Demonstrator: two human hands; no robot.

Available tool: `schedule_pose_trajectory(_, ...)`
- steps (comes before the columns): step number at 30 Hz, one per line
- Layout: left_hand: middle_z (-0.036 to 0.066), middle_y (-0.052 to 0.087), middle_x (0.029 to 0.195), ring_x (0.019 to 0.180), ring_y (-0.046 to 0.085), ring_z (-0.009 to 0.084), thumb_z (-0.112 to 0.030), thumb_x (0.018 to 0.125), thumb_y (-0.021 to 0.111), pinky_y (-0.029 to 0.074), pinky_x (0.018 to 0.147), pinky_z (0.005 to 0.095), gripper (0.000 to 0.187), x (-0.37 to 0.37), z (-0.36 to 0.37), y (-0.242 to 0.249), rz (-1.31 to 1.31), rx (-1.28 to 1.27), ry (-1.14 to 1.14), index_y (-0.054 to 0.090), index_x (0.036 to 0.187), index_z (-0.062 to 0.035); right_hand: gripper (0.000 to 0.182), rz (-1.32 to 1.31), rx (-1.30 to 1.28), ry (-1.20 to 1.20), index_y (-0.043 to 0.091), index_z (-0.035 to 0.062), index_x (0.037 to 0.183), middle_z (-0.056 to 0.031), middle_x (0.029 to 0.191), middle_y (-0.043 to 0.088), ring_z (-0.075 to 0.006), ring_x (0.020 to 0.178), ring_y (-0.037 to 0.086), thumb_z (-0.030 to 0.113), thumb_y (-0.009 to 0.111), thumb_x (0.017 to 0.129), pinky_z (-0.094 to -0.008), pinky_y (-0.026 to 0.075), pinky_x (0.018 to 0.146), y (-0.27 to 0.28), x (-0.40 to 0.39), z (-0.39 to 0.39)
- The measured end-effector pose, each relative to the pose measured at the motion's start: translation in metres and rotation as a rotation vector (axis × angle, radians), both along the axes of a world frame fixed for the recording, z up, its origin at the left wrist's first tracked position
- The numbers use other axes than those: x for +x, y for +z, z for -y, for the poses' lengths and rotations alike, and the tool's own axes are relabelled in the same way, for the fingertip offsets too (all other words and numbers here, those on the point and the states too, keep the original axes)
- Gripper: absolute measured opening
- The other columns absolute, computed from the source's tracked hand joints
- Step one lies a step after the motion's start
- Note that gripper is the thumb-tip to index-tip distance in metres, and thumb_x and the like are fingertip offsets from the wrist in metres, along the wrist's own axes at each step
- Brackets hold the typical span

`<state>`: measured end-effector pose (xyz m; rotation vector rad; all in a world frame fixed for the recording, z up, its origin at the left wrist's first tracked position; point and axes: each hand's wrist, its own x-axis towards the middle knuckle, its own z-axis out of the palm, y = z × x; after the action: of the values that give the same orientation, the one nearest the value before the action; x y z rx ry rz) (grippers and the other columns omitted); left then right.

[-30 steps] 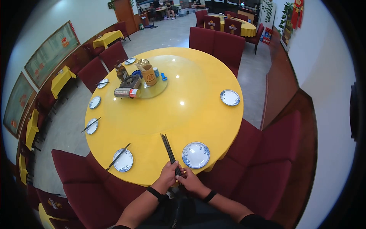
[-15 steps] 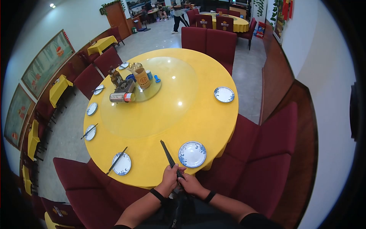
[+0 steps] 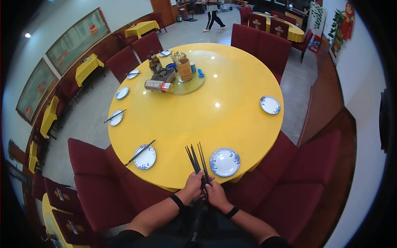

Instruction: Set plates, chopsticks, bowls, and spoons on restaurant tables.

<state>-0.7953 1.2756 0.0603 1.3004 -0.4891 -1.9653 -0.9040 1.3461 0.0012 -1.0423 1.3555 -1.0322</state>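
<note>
My left hand [image 3: 193,185] is closed around a bundle of dark chopsticks [image 3: 193,159] pointing away from me over the table's near edge. In my right hand [image 3: 216,194] is a smaller group of chopsticks [image 3: 203,161], fanned apart from the bundle at the tips. Just right of these tips lies a white plate with a blue floral rim [image 3: 224,162], with no chopsticks on it. To the left, another blue-patterned plate [image 3: 145,160] has a pair of chopsticks [image 3: 139,153] resting across it. Both hands are close together and touching or nearly so.
Plates ring the round yellow table [image 3: 178,128], one at the far right [image 3: 270,105]. On its glass turntable [image 3: 188,88] stand a portable stove [image 3: 164,77], a gas can [image 3: 158,86], a bamboo holder [image 3: 184,70] and bottles. Maroon chairs [image 3: 95,182] surround it. A person [image 3: 212,16] walks behind.
The single bundle of chopsticks is now split, with some spread to the right in my right hand. My view has shifted, and the person at the back has moved.
</note>
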Motion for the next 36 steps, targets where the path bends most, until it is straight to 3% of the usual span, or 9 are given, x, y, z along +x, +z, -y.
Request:
schedule_pose_trajectory(4, 0.019, 0.063, 0.092, 0.084, 0.066, 0.0293, -0.026, 0.102, 0.040, 0.056, 0.068, 0.0429, 0.027, 0.002, 0.000, 0.009, 0.055, 0.054, 0.006, 0.045, 0.104, 0.0002, 0.024, 0.211, 0.108, 0.001, 0.055, -0.0040, 0.108, -0.0195, 0.088, 0.065, -0.0319, 0.080, 0.067, 0.016, 0.047, 0.097, -0.0395, 0.051, 0.069, 0.053, -0.007, 0.001)
schedule_pose_trajectory(5, 0.018, 0.062, 0.091, 0.079, 0.065, 0.0284, -0.028, 0.102, 0.041, 0.056, 0.064, 0.0422, 0.026, 0.002, -0.003, -0.001, 0.055, 0.048, 0.048, 0.043, 0.104, -0.0019, 0.022, 0.208, -0.014, -0.011, 0.056, -0.0012, 0.111, -0.0142, 0.085, 0.065, -0.0216, 0.073, 0.066, 0.013, 0.044, 0.099, -0.0336, 0.052, 0.064, 0.045, -0.005, 0.002)
schedule_pose_trajectory(6, 0.019, 0.062, 0.090, 0.079, 0.065, 0.0292, -0.028, 0.102, 0.042, 0.057, 0.065, 0.0420, 0.028, 0.011, 0.000, -0.030, 0.064, -0.015, 0.029, 0.043, 0.106, -0.0007, 0.022, -0.210, -0.372, -0.052, 0.056, 0.0015, 0.113, -0.0096, 0.084, 0.064, -0.0132, 0.069, 0.064, 0.013, 0.044, 0.099, -0.0279, 0.052, 0.060, 0.012, -0.007, 0.002)
schedule_pose_trajectory(8, 0.016, 0.059, 0.082, 0.074, 0.065, 0.0288, -0.028, 0.101, 0.045, 0.058, 0.065, 0.0409, 0.029, 0.017, 0.002, -0.024, 0.056, 0.019, 0.035, 0.046, 0.096, 0.0005, 0.023, 0.186, 0.205, -0.036, 0.056, 0.0012, 0.114, -0.0135, 0.089, 0.066, -0.0197, 0.075, 0.066, 0.016, 0.047, 0.098, -0.0323, 0.052, 0.066, 0.031, -0.017, -0.003)
schedule_pose_trajectory(11, 0.007, 0.052, 0.072, 0.058, 0.054, 0.0185, -0.024, 0.100, 0.048, 0.050, 0.052, 0.0336, 0.019, 0.023, 0.004, -0.016, 0.187, -0.052, 0.047, 0.043, 0.094, -0.0065, 0.025, 0.158, 0.336, -0.119, 0.056, -0.0012, 0.113, -0.0173, 0.093, 0.066, -0.0275, 0.085, 0.066, 0.018, 0.049, 0.098, -0.0371, 0.051, 0.075, 0.052, -0.047, -0.003)
schedule_pose_trajectory(14, 0.004, 0.048, 0.069, 0.051, 0.047, 0.0138, -0.021, 0.099, 0.049, 0.044, 0.046, 0.0293, 0.015, 0.032, 0.010, -0.027, 0.257, -0.035, 0.053, 0.042, 0.092, -0.0097, 0.025, -0.169, 0.009, -0.356, 0.056, -0.0025, 0.111, -0.0199, 0.092, 0.066, -0.0310, 0.089, 0.065, 0.017, 0.049, 0.097, -0.0399, 0.049, 0.079, 0.021, -0.086, -0.002)
schedule_pose_trajectory(22, 0.001, 0.044, 0.064, 0.045, 0.042, 0.0096, -0.018, 0.099, 0.048, 0.037, 0.039, 0.0254, 0.015, 0.010, 0.025, -0.079, 0.540, -0.142, 0.028, 0.042, 0.089, -0.0091, 0.037, -0.554, -0.025, -0.604, 0.059, -0.0003, 0.107, -0.0245, 0.098, 0.063, -0.0420, 0.094, 0.061, 0.031, 0.040, 0.100, -0.0446, 0.047, 0.079, 0.005, -0.254, 0.057)
schedule_pose_trajectory(29, 0.001, 0.044, 0.060, 0.040, 0.041, 0.0100, -0.018, 0.099, 0.046, 0.036, 0.036, 0.0258, 0.014, 0.007, 0.027, -0.086, 0.588, -0.195, -0.014, 0.043, 0.091, -0.0076, 0.027, -0.783, -0.084, -0.526, 0.063, 0.0011, 0.107, -0.0238, 0.098, 0.065, -0.0394, 0.094, 0.063, 0.022, 0.053, 0.093, -0.0436, 0.049, 0.080, -0.016, -0.376, 0.151)
schedule_pose_trajectory(36, 0.002, 0.044, 0.057, 0.037, 0.042, 0.0115, -0.016, 0.099, 0.046, 0.037, 0.035, 0.0265, 0.010, 0.011, 0.033, -0.080, 0.554, -0.122, -0.069, 0.044, 0.093, -0.0075, 0.025, -0.976, -0.066, -0.577, 0.065, 0.0080, 0.110, -0.0209, 0.101, 0.067, -0.0380, 0.096, 0.063, 0.021, 0.057, 0.090, -0.0440, 0.050, 0.081, -0.007, -0.417, 0.252)
